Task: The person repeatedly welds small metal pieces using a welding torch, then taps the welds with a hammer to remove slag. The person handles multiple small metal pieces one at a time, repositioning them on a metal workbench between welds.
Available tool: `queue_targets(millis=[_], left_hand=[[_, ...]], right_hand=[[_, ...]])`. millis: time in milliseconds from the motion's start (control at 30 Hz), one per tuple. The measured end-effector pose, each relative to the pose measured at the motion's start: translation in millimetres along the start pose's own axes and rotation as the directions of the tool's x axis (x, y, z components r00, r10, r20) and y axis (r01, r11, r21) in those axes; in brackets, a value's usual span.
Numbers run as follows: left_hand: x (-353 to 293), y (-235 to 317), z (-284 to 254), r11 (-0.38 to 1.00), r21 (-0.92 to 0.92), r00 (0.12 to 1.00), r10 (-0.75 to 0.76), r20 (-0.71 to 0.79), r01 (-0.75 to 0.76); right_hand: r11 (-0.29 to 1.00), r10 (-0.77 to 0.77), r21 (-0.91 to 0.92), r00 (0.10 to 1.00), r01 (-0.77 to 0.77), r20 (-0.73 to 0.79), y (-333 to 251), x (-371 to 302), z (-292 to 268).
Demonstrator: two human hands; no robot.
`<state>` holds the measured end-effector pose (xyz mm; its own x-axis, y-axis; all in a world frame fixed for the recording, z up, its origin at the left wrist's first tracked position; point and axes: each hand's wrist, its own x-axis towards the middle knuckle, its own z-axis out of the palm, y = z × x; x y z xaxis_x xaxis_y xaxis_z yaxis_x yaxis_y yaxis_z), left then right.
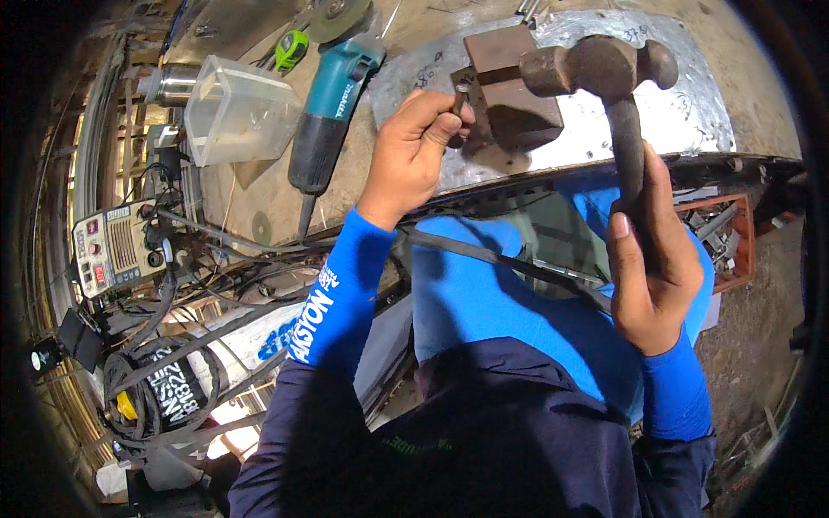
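Observation:
In my right hand (661, 268) is a ball-peen hammer (600, 67), its handle wrapped by my fingers and its head raised in front of the metal plate. My left hand (419, 151) pinches a short metal pin or punch (461, 97) between thumb and fingers, with its flared end up. Just right of that hand sits a rusty steel block (522, 112) with a stepped shape, resting on a shiny metal plate (682, 82) that has handwriting on it. The lower end of the pin is hidden by my fingers.
Left of the plate lies a teal and black angle grinder (332, 112). Beyond it are a green tape measure (291, 50) and a clear plastic container (237, 112). A welding machine (117, 246) with cables stands far left. An orange crate (734, 242) of metal scraps sits at right.

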<state>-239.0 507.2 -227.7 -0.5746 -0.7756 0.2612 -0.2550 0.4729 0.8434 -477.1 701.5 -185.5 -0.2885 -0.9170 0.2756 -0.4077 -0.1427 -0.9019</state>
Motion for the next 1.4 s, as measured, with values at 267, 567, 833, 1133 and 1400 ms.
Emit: queue_targets(millis=[267, 567, 833, 1133, 1400], left_hand=[[-1.3, 6.8, 20.3, 0.991, 0.125, 0.942, 0.09, -0.324, -0.052], [-1.7, 10.5, 28.1, 0.966, 0.227, 0.933, 0.191, -0.305, -0.124], [-6.1, 9.9, 23.1, 0.995, 0.067, 0.977, 0.085, -0.196, -0.073], [-24.7, 5.6, 23.1, 0.996, 0.004, 0.982, 0.093, -0.163, -0.094], [-57.7, 68.4, 25.7, 0.998, -0.035, 0.961, 0.045, -0.274, -0.056]], right_hand=[[0.991, 0.124, 0.055, 0.992, -0.122, -0.027, -4.5, 0.8, -9.9], [0.984, -0.105, -0.132, 0.989, 0.119, 0.105, -10.2, 11.9, -15.8], [0.99, 0.134, -0.05, 0.987, -0.13, 0.088, -19.3, -1.3, -26.9], [0.915, 0.336, 0.249, 0.941, -0.316, -0.042, -24.0, -12.1, -4.4], [0.994, -0.107, -0.021, 0.986, 0.111, 0.13, -34.3, -44.0, -24.0]])
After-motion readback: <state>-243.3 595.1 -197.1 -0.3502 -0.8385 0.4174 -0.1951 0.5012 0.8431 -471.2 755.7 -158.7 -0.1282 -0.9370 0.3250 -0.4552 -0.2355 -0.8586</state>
